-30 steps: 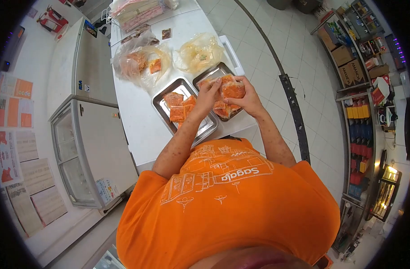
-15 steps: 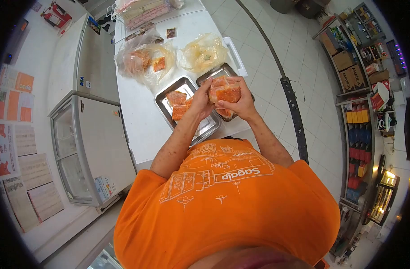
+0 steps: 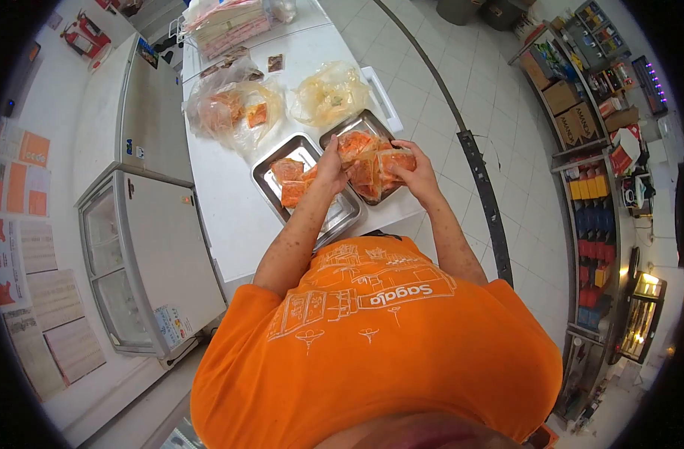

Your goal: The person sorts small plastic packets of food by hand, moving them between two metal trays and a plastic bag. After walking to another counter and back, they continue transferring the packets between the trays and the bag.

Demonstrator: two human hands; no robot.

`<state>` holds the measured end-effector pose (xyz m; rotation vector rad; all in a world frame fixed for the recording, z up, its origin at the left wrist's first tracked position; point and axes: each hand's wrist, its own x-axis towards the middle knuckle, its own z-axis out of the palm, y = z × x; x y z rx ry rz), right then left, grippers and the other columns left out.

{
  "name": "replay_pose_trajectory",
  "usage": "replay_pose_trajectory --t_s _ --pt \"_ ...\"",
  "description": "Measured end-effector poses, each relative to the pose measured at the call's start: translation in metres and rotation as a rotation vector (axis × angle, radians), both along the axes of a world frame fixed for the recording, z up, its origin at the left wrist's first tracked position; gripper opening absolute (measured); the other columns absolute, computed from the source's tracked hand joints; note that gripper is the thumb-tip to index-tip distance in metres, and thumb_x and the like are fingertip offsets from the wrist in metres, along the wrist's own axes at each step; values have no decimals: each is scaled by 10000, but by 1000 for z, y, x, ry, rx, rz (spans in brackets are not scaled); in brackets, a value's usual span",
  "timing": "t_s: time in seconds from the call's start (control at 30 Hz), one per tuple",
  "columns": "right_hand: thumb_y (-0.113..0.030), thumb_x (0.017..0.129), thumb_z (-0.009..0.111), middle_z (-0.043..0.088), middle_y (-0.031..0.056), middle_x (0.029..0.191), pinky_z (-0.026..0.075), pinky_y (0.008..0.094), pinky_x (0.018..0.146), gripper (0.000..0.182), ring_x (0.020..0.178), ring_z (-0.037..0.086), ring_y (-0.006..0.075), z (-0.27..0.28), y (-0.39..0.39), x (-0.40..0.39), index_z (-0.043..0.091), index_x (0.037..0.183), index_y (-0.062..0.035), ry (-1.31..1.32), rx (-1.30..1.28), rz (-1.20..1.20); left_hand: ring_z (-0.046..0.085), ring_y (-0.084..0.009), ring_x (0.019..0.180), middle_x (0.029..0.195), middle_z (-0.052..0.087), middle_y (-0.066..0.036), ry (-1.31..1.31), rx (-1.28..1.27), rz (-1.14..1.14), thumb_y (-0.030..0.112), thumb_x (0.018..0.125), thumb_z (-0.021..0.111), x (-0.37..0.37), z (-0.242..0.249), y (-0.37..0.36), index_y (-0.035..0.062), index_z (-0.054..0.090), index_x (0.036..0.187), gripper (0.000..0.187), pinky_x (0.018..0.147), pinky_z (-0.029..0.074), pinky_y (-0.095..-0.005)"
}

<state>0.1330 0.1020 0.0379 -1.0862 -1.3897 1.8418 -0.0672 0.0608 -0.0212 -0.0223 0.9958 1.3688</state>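
Note:
Clear plastic packets of orange food (image 3: 363,166) are spread between my two hands, over the right-hand metal tray (image 3: 384,120). My left hand (image 3: 331,169) is closed on the left edge of these packets. At their right side, my right hand (image 3: 419,176) grips a packet, thumb on top and fingers beyond it. More orange packets (image 3: 291,193) lie in the left-hand metal tray (image 3: 261,173), just beside my left forearm.
Behind the trays lie a plastic bag with orange packets (image 3: 221,112) and a crumpled, yellowish plastic bag (image 3: 329,96). A small dark packet (image 3: 275,63) rests farther back on the white table (image 3: 229,217). Freezers (image 3: 158,247) stand left; stocked shelves (image 3: 592,224) are right.
My hands have moved apart, the right one outward. The packets, stacked together before, are now fanned out side by side over the right tray.

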Motion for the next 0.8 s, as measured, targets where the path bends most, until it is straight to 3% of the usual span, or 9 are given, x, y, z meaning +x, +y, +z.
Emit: replay_pose_trajectory --t_s 0.07,0.17,0.27,0.37,0.57,0.67,0.8 --pt "-31 856 635 608 117 1091 593 283 558 423 899 654 199 -5 4 -3 505 1255 -80 -61 50 -54 584 -110 1003 1192 590 -30 83 41 -7 465 1024 345 7 1 4 146 533 1243 431 690 515 -184" --pt "-25 859 623 613 113 1057 595 298 583 370 878 652 195 -1 9 -1 534 1216 -55 72 -93 -169 572 -128 1038 1210 576 -50 11 20 -22 430 1024 381 3 -26 14 143 530 1247 393 723 517 -223" --pt "-24 866 607 583 122 1113 596 316 653 440 905 639 196 -2 15 6 473 1282 -69 85 -174 -133 571 -179 1078 1228 566 -69 -46 -14 -50 387 1018 425 -1 -36 18 122 518 1276 381 799 526 -299" --pt "24 852 602 533 134 1196 585 333 746 563 957 618 209 1 13 12 380 1357 -93 307 -328 -87 554 -214 1131 1272 541 -75 407 -22 -3 347 998 482 6 -25 16 73 519 1286 399 892 506 -346" --pt "123 814 603 485 158 1270 569 332 818 757 1082 585 236 16 7 4 269 1444 -134 410 -191 112 599 -147 982 1061 613 -55 848 464 -143 312 951 573 34 42 -17 39 573 1218 381 829 485 -272" --pt "29 889 586 516 164 1266 564 315 841 645 1088 605 230 31 7 -4 281 1447 -81 423 -160 116 597 -122 965 1005 628 -37 652 417 -112 302 950 580 40 57 -17 32 585 1190 362 802 485 -265" --pt "-137 981 501 606 165 1177 583 289 815 396 1001 665 231 23 28 -5 425 1342 5 533 -491 113 592 -105 924 995 635 -22 656 302 -123 304 961 565 32 60 -15 49 595 1170 331 760 479 -258"
